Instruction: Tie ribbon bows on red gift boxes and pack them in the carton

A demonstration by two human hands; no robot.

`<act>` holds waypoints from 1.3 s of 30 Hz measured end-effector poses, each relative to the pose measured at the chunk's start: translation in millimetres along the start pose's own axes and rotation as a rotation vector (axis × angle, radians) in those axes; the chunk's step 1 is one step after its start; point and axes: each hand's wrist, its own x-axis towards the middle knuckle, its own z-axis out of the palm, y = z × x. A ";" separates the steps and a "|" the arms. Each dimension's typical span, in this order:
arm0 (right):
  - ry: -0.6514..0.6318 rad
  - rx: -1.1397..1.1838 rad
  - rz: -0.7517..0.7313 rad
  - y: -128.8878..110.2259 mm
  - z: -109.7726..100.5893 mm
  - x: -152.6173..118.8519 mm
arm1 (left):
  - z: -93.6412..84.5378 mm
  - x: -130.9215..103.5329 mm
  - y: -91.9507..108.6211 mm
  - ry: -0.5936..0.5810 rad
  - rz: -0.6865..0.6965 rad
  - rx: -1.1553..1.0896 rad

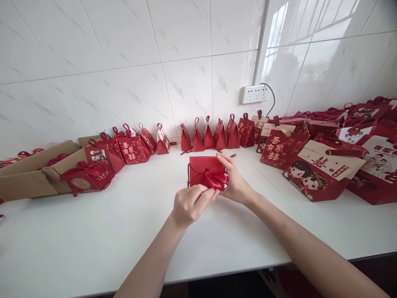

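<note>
A small red box [201, 162] with a shiny red ribbon bow [214, 180] on its face is held over the middle of the white table. My left hand [192, 203] is closed at the box's lower edge, its fingers pinching the ribbon below the bow. Around the right side of the box wraps my right hand [233, 180], with fingertips at the top right corner. A dark twisted cord [188, 175] hangs along the box's left side.
Small red boxes [209, 134] with loop handles stand in a row along the tiled wall. Brown cardboard [27, 182] and a ribboned red box [88, 177] lie at the left. Larger gift boxes [322, 169] crowd the right. A power strip [253, 94] is on the wall.
</note>
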 end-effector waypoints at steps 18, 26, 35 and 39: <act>-0.017 -0.028 0.047 1.6 -1.5 -0.8 | 1.9 -7.7 -0.5 -0.023 -0.089 -0.063; -0.027 0.037 0.164 2.8 -3.9 -0.1 | 7.6 -11.5 -26.1 0.101 -1.461 -0.421; -0.002 0.391 0.524 -25.9 -17.9 0.2 | 17.6 -42.3 -40.8 -0.076 -1.516 -0.463; 0.159 0.676 0.754 -63.3 -45.6 -19.9 | 17.1 -43.8 -40.3 -0.177 -1.449 -0.447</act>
